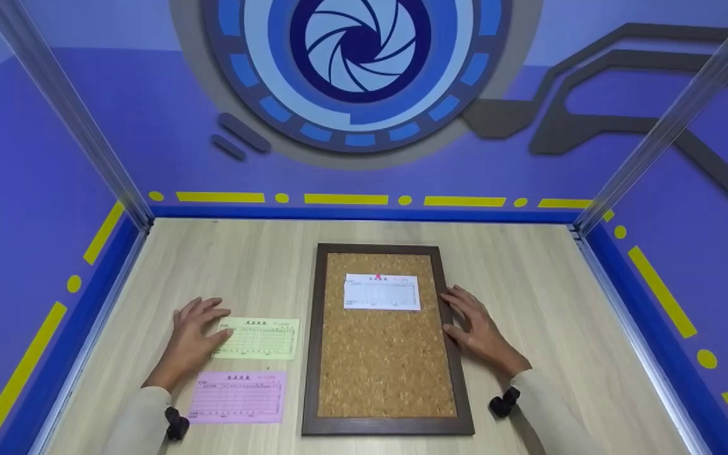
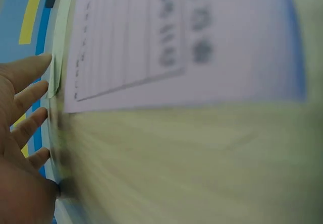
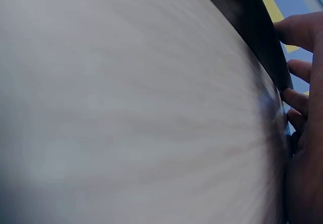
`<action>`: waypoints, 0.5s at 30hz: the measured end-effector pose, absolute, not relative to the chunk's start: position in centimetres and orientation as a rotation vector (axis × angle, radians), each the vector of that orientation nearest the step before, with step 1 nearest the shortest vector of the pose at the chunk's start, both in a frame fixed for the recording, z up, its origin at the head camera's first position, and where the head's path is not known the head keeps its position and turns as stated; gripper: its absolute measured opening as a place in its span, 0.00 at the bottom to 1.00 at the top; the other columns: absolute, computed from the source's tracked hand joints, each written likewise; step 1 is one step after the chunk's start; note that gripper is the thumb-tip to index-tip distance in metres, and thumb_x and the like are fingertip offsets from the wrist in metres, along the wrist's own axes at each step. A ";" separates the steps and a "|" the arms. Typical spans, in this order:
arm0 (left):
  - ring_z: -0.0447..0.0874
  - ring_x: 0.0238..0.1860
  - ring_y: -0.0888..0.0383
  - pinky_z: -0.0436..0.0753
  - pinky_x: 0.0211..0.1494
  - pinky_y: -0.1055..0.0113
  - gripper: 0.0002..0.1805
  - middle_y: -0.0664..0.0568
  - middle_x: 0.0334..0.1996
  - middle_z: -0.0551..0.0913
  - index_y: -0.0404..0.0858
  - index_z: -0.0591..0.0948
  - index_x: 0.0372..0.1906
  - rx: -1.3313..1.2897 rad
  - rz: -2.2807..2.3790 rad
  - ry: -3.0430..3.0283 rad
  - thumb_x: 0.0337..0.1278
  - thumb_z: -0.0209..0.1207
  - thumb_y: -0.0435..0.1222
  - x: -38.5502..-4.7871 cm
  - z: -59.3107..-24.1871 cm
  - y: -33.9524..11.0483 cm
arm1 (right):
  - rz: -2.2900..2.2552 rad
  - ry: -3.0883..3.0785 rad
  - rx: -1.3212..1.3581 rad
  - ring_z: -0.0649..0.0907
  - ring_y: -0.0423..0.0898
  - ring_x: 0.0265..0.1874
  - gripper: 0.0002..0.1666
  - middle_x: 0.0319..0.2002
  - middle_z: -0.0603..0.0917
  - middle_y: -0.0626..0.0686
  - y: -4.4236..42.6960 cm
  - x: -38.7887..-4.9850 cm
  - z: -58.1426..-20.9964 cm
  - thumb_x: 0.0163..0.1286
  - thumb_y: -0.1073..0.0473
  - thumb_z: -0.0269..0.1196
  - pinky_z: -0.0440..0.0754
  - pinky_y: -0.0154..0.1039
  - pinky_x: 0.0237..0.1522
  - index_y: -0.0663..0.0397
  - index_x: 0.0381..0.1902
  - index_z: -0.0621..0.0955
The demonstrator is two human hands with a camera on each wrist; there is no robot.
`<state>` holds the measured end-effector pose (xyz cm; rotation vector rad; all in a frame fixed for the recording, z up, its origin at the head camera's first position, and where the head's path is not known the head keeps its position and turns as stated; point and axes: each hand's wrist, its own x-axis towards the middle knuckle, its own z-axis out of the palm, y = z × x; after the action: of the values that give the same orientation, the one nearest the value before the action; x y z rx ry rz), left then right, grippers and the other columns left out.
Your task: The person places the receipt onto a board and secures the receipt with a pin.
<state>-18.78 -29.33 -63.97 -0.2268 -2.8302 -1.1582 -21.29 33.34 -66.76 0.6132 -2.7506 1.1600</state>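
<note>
L hand point(image 1: 193, 340) is resting w/ thumb over green slip point(image 1: 263, 341), L of board point(image 1: 386, 366), fingers loose, not gripping. R hand point(image 1: 481, 333) is touching board's R edge, ungripped too. White slip point(image 1: 382, 297) is lying on board's upper half; pink slip point(image 1: 237, 401), L of its lower end. Prob. best: be pinching lightly, w/o creasing, R hand steadying board.

Head view: illumination is bright and even. A soft shadow lies beneath the right sleeve point(image 1: 557, 411), lower right of the frame. Small print on the purple sheet point(image 1: 237, 399) is unresolved. Left wrist view: the print at upper centre is out of focus. Right wrist view: the tabletop point(image 3: 141, 103) is blurred, and the lower left corner darkens.
</note>
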 end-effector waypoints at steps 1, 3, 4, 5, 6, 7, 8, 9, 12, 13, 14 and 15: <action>0.52 0.84 0.27 0.36 0.82 0.22 0.23 0.33 0.77 0.75 0.32 0.87 0.64 -0.234 -1.155 -2.824 0.66 0.74 0.32 -18.7 -64.1 -29.3 | 1.156 -2.751 0.610 0.62 0.70 0.83 0.39 0.82 0.68 0.67 33.4 -21.3 -66.8 0.75 0.51 0.72 0.57 0.78 0.78 0.56 0.79 0.76; 0.52 0.84 0.27 0.36 0.82 0.22 0.23 0.33 0.77 0.75 0.32 0.87 0.64 -0.240 -1.156 -2.814 0.66 0.74 0.32 -18.7 -64.2 -29.2 | 1.151 -2.750 0.610 0.62 0.70 0.83 0.38 0.82 0.68 0.66 33.4 -21.2 -66.8 0.75 0.52 0.72 0.57 0.78 0.78 0.56 0.79 0.76; 0.53 0.84 0.26 0.36 0.82 0.22 0.23 0.33 0.76 0.75 0.32 0.87 0.63 -0.242 -1.152 -2.809 0.66 0.74 0.32 -18.7 -64.2 -29.2 | 1.151 -2.751 0.611 0.62 0.70 0.83 0.39 0.82 0.68 0.66 33.4 -21.3 -66.8 0.75 0.52 0.72 0.57 0.78 0.78 0.56 0.79 0.76; 0.53 0.84 0.26 0.37 0.82 0.22 0.22 0.33 0.76 0.75 0.32 0.87 0.63 -0.242 -1.149 -2.806 0.66 0.74 0.32 -18.7 -64.2 -29.2 | 1.148 -2.752 0.613 0.62 0.70 0.83 0.38 0.82 0.68 0.66 33.4 -21.3 -66.8 0.75 0.52 0.72 0.57 0.78 0.78 0.56 0.79 0.76; 0.53 0.84 0.26 0.37 0.82 0.22 0.22 0.33 0.76 0.76 0.32 0.87 0.63 -0.242 -1.151 -2.803 0.66 0.74 0.33 -18.7 -64.2 -29.2 | 1.147 -2.753 0.613 0.62 0.70 0.83 0.39 0.82 0.68 0.66 33.4 -21.3 -66.8 0.75 0.52 0.72 0.57 0.78 0.78 0.56 0.79 0.76; 0.54 0.84 0.26 0.36 0.82 0.22 0.22 0.33 0.76 0.76 0.32 0.87 0.63 -0.241 -1.153 -2.800 0.66 0.74 0.33 -18.7 -64.3 -29.2 | 1.148 -2.755 0.613 0.62 0.70 0.84 0.39 0.82 0.68 0.67 33.4 -21.3 -66.8 0.75 0.52 0.72 0.57 0.78 0.78 0.56 0.79 0.76; 0.54 0.84 0.26 0.36 0.82 0.22 0.22 0.33 0.76 0.76 0.33 0.87 0.63 -0.240 -1.156 -2.798 0.66 0.74 0.33 -18.6 -64.2 -29.2 | 1.151 -2.758 0.613 0.62 0.70 0.84 0.39 0.82 0.68 0.67 33.4 -21.3 -66.8 0.75 0.52 0.72 0.57 0.78 0.79 0.56 0.79 0.76; 0.54 0.83 0.25 0.37 0.82 0.21 0.22 0.33 0.75 0.76 0.33 0.87 0.63 -0.241 -1.156 -2.794 0.66 0.74 0.33 -18.6 -64.2 -29.2 | 1.155 -2.762 0.610 0.62 0.70 0.84 0.39 0.82 0.68 0.67 33.4 -21.2 -66.7 0.75 0.52 0.72 0.56 0.78 0.79 0.56 0.79 0.76; 0.55 0.83 0.26 0.37 0.82 0.22 0.21 0.33 0.75 0.77 0.33 0.87 0.62 -0.234 -1.163 -2.793 0.66 0.74 0.32 -18.7 -64.2 -29.2 | 1.158 -2.764 0.607 0.62 0.70 0.84 0.39 0.82 0.68 0.67 33.4 -21.2 -66.7 0.74 0.52 0.72 0.56 0.78 0.79 0.56 0.79 0.76; 0.55 0.83 0.26 0.37 0.82 0.22 0.21 0.33 0.75 0.77 0.33 0.88 0.61 -0.233 -1.161 -2.796 0.66 0.74 0.32 -18.7 -64.2 -29.2 | 1.161 -2.762 0.607 0.62 0.70 0.84 0.39 0.82 0.68 0.67 33.4 -21.2 -66.7 0.74 0.52 0.72 0.56 0.78 0.79 0.56 0.79 0.76; 0.55 0.84 0.26 0.37 0.82 0.22 0.20 0.33 0.75 0.77 0.33 0.88 0.61 -0.230 -1.160 -2.801 0.66 0.74 0.31 -18.7 -64.1 -29.2 | 1.161 -2.760 0.607 0.62 0.70 0.84 0.39 0.82 0.68 0.67 33.4 -21.2 -66.7 0.74 0.53 0.72 0.56 0.78 0.79 0.56 0.79 0.76; 0.55 0.84 0.26 0.37 0.82 0.22 0.20 0.33 0.75 0.77 0.33 0.88 0.61 -0.227 -1.157 -2.804 0.66 0.73 0.31 -18.7 -64.1 -29.2 | 1.160 -2.757 0.607 0.62 0.71 0.84 0.39 0.82 0.68 0.67 33.4 -21.2 -66.7 0.74 0.53 0.72 0.56 0.79 0.78 0.56 0.79 0.76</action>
<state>-18.73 -29.24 -64.12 -0.2273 -2.8045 -1.1570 -21.20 33.37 -66.67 0.6069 -2.7572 1.1603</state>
